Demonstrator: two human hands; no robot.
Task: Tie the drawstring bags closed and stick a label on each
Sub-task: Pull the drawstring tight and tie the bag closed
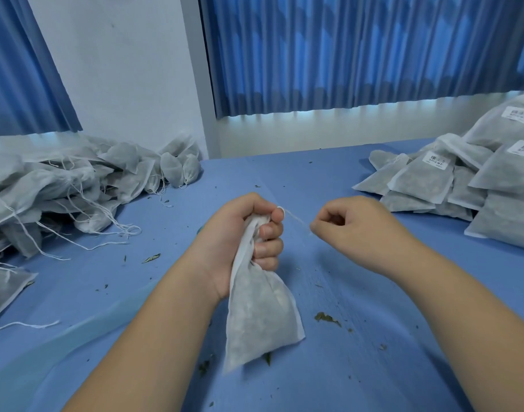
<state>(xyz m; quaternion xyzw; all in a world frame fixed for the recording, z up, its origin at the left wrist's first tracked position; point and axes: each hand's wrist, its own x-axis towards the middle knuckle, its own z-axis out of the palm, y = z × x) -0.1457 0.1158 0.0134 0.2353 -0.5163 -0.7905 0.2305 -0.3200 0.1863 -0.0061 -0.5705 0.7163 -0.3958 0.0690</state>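
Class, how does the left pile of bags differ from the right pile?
The left pile trails loose white strings; the right pile shows none. Right pile bags carry white labels; left pile bags show none. Both are pale fabric bags on the blue table.

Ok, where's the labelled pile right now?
Head view: labelled pile sits at the table's right edge, past the right hand, opposite the untied pile at left.

One left hand (243, 230), one right hand (356, 230), one bag (255, 316), one string (296, 218).
Two heaps of bags on one blue table (373, 337): left heap (46, 185) and right heap (463, 185), each too overlapped for a count. Three labels (436, 160) showing, all on the right heap. Two blue curtains (344, 55). Scattered leaf bits (326, 318), beyond counting.
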